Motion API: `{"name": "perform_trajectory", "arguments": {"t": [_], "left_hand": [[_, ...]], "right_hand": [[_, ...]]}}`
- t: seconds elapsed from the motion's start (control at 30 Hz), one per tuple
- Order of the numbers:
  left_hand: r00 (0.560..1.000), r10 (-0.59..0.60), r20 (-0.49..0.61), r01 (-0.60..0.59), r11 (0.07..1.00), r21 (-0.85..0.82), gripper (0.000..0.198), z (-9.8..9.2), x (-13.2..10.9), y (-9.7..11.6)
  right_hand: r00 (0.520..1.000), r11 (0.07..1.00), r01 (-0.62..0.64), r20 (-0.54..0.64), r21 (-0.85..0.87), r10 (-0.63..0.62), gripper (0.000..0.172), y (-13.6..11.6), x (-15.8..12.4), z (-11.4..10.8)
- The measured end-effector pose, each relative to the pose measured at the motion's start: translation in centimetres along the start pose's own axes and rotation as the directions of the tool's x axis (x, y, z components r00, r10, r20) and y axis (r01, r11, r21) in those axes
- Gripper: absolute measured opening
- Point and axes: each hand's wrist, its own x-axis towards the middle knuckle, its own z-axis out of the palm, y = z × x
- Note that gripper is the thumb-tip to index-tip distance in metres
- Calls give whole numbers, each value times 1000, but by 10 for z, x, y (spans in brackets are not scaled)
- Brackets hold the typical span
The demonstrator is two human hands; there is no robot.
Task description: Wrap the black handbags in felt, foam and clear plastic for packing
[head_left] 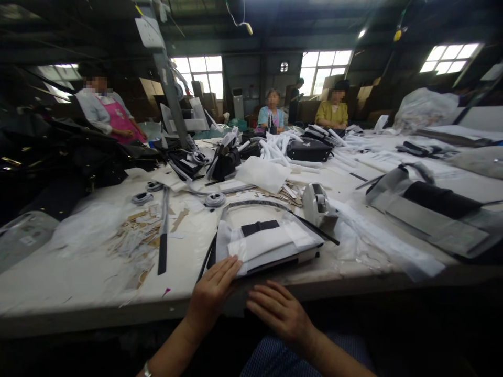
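A black handbag [259, 227] lies on the table in front of me, largely covered by white wrapping sheet [271, 242], its wrapped handle arching up behind. My left hand [215, 283] lies with outstretched fingers on the near left corner of the white sheet, pressing against it. Just off the table's front edge, my right hand [281, 311] hovers with fingers extended and nothing in them, apart from the bag. A tape dispenser [315, 203] stands behind the bag on its right.
Paper scraps [137, 238] and a black-ended strap [162, 241] lie to the left. Another wrapped bag [436, 209] sits at right. White tubes [275, 149] and black bags [308, 150] pile up at the back. Several people are beyond the table.
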Motion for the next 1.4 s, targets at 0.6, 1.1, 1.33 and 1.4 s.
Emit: {"name": "perform_trajectory", "arguments": {"t": [0.6, 1.1, 1.33, 1.4], "left_hand": [[993, 78, 86, -79, 997, 3, 45, -12, 12, -10], [998, 45, 33, -47, 997, 67, 42, -3, 5, -3], [999, 18, 39, -21, 997, 70, 42, -2, 1, 1], [1000, 5, 28, -6, 998, 64, 42, -1, -2, 2]], "right_hand": [[991, 992, 63, -121, 106, -49, 12, -4, 17, 37], [982, 984, 32, -191, 174, 2, 16, -15, 17, 21], [993, 986, 53, -109, 156, -36, 15, -8, 32, 3], [995, 987, 60, -91, 149, -47, 14, -2, 41, -4]]}}
